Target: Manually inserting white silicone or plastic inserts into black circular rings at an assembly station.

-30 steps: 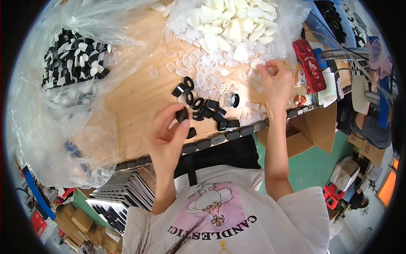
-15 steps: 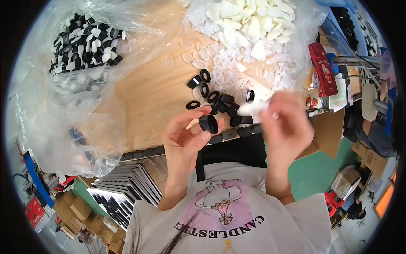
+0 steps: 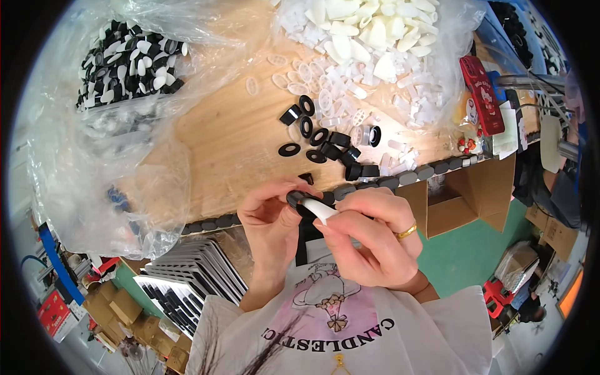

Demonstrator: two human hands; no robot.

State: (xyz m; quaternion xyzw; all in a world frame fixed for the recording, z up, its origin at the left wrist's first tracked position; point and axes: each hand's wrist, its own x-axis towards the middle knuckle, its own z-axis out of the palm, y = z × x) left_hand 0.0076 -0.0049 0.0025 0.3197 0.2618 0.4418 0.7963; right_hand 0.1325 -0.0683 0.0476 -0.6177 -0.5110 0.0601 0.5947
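Observation:
My left hand [image 3: 267, 215] pinches a small black oval cup-shaped part [image 3: 295, 200] just off the table's front edge. Between the fingertips of my right hand [image 3: 378, 240] is a white curved, tapered piece [image 3: 320, 211]. Its far end meets the opening of the black part; how deep it sits I cannot tell. On the table beyond my hands lie several loose black rings and oval cups [image 3: 331, 149]. Behind them spread clear plastic ovals and small pieces [image 3: 325, 94], and farther back is a heap of cream-white curved pieces [image 3: 375, 31].
A clear plastic bag [image 3: 125, 162] at the left holds many black-and-white parts [image 3: 128, 65]. Dark pads line the table's front edge [image 3: 400, 180]. A red phone [image 3: 481, 94] lies at the right, above an open cardboard box [image 3: 456, 215]. Stacked trays [image 3: 190, 275] stand at lower left.
My right hand has come left and down, bringing the white piece to the black cup. My left hand has tilted the cup toward it and moved slightly down and left.

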